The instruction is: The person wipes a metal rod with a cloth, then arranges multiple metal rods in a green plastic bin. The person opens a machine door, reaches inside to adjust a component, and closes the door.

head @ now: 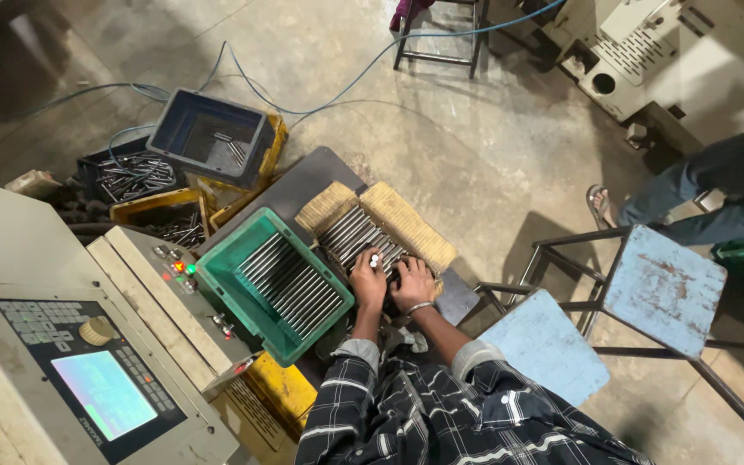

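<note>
My left hand (368,277) is closed around a few short steel rods whose round ends show between the fingers. My right hand (412,282), with a bangle at the wrist, rests palm down on a row of steel rods (353,234) lying on a woven mat (406,226). Just left of my hands stands a green plastic crate (232,260) lined with more steel rods (290,284) side by side.
A grey machine with a control panel and lit screen (105,392) fills the lower left. Blue (208,133) and yellow bins (161,215) of metal parts sit behind. Two blue metal stools (663,288) stand right, beside another person's legs (699,194). Hoses cross the concrete floor.
</note>
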